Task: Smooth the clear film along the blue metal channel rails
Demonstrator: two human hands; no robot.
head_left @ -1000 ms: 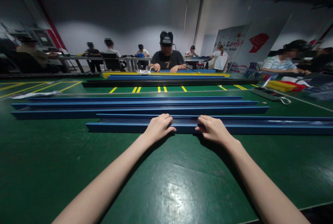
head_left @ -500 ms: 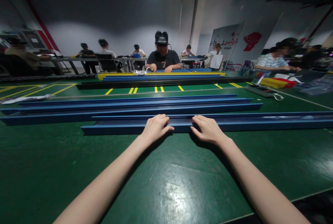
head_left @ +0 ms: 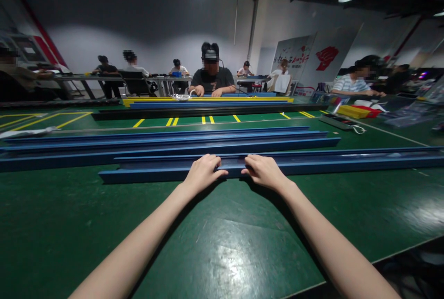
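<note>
A long blue U-shaped channel point(head_left: 333, 165) lies lengthwise across the green table in front of me, its open side up. Near its left part, my left hand point(head_left: 204, 169) grips the near wall, with the thumb on the outer face and the fingers curled over the top edge inside. A short gap to the right, my right hand point(head_left: 264, 170) pinches the same wall in a like way. Both sets of fingertips are partly hidden within the channel. Just behind it, toward the left, rest more blue channels point(head_left: 173, 147) side by side.
A black rail point(head_left: 208, 111) and a yellow rail point(head_left: 208, 100) lie farther across the green table point(head_left: 114, 239). Opposite me sits a person point(head_left: 212, 77) with both hands at the rails. At right are a grey device point(head_left: 338, 122) with a white cord and a yellow tray point(head_left: 354, 111).
My right hand has slid a little left along the channel wall, closer to my left hand. The whole view has shifted slightly, so the background sits farther left.
</note>
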